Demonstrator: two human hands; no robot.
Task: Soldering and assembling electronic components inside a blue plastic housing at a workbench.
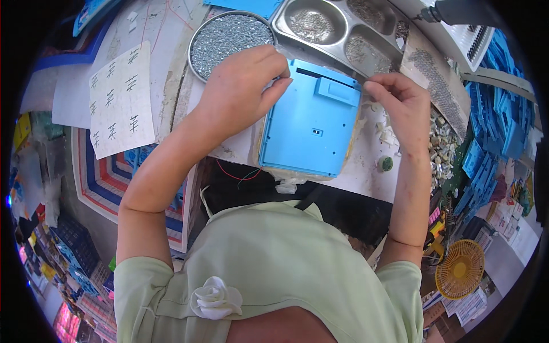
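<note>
A flat blue plastic casing (311, 126) lies on the workbench in front of me, back side up, with a raised rectangular cover near its far edge. My left hand (243, 86) rests at the casing's far left corner, its fingertips pinched together on that edge. My right hand (400, 103) hovers at the far right corner, fingers curled and pinched, seemingly on something tiny that I cannot make out. Thin red and green wires (237, 174) trail from under the casing's near left edge.
A round metal dish (226, 37) full of small screws sits behind my left hand. A divided steel tray (337, 26) holds more small parts. A power screwdriver (457, 11) hangs at top right. Stacked blue casings (494, 108) fill the right side. A paper sheet (120, 100) lies left; a yellow fan (460, 268) sits lower right.
</note>
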